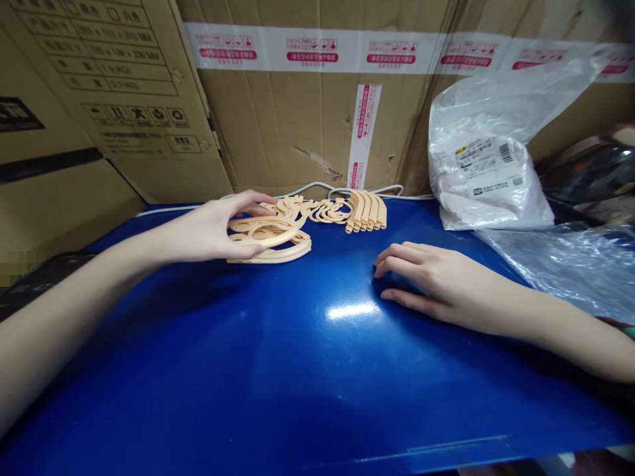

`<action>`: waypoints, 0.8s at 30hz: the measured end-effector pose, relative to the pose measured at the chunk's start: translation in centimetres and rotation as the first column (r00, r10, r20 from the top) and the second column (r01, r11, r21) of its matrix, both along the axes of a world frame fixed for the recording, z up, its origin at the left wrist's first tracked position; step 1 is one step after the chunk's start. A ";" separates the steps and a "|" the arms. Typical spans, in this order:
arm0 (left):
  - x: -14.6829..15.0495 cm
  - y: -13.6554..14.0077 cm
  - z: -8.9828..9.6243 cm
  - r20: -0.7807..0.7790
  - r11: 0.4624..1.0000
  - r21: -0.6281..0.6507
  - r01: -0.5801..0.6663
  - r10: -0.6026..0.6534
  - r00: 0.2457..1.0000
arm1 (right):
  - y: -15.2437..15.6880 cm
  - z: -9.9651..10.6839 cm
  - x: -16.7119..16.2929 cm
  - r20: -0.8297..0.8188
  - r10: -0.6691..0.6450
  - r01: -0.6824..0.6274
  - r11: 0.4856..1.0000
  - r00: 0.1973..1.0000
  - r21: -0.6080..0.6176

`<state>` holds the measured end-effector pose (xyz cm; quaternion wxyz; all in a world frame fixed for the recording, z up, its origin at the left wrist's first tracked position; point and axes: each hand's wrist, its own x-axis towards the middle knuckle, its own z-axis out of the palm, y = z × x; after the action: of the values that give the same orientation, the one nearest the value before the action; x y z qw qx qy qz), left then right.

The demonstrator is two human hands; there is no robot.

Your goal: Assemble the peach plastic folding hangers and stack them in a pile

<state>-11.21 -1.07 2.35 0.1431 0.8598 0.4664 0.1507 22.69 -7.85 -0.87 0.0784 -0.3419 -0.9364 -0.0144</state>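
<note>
My left hand (211, 228) reaches over a small pile of beige plastic clothes hangers (292, 250) at the back left of the blue table. Its thumb lies along the near side and its fingers bend over the far side, gripping an upper hanger that sits at a slant. Just right of it, more beige hangers (367, 210) lie nested side by side, their curved hooks bunched in the middle. My right hand (431, 274) hovers low over or rests on the table, thumb apart from loosely bent fingers, holding nothing. Its palm is hidden.
Large cardboard boxes (292, 119) wall off the back and left. A clear plastic bag with a white labelled package (491, 178) stands at the back right, with loose clear film (585, 264) beside it. A white cable (317, 185) runs behind the hangers along the blue table (278, 370).
</note>
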 end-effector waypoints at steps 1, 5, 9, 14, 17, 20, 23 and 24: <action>-0.1 0.3 -0.4 -0.003 1.000 0.003 0.017 -0.017 1.000 | 0.0 0.0 0.0 0.002 0.001 -0.001 1.000 1.000 0.000; -0.2 1.0 -1.3 -0.031 0.997 0.052 0.053 -0.052 0.998 | 0.0 0.1 0.0 0.009 0.007 -0.007 1.000 1.000 -0.010; 0.1 1.1 -1.7 -0.041 0.997 0.064 0.044 -0.041 0.998 | 0.1 0.1 0.1 0.014 0.008 -0.008 1.000 1.000 -0.011; 0.5 1.0 -1.8 0.003 0.998 0.039 0.044 -0.044 0.999 | 0.1 0.0 0.2 0.013 0.012 -0.012 1.000 1.000 -0.004; 0.5 0.9 -1.7 0.026 0.999 0.016 0.034 -0.035 0.999 | 0.2 0.0 0.2 0.014 0.015 -0.015 1.000 1.000 -0.005; 0.5 0.9 -1.7 0.041 0.999 -0.023 0.037 -0.036 0.999 | 0.1 -0.1 0.2 0.016 0.014 -0.014 1.000 1.000 -0.006; 0.3 1.0 -1.9 0.075 0.997 -0.058 0.055 -0.051 0.996 | 0.1 -0.1 0.1 0.018 0.012 -0.013 1.000 1.000 0.007; 0.3 1.0 -1.9 0.084 0.996 -0.061 0.062 -0.057 0.995 | 0.1 -0.1 0.1 0.016 0.014 -0.014 1.000 1.000 0.012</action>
<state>-10.94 -0.05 0.44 0.1941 0.8613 0.4389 0.1667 22.81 -7.75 -0.98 0.0729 -0.3345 -0.9393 -0.0222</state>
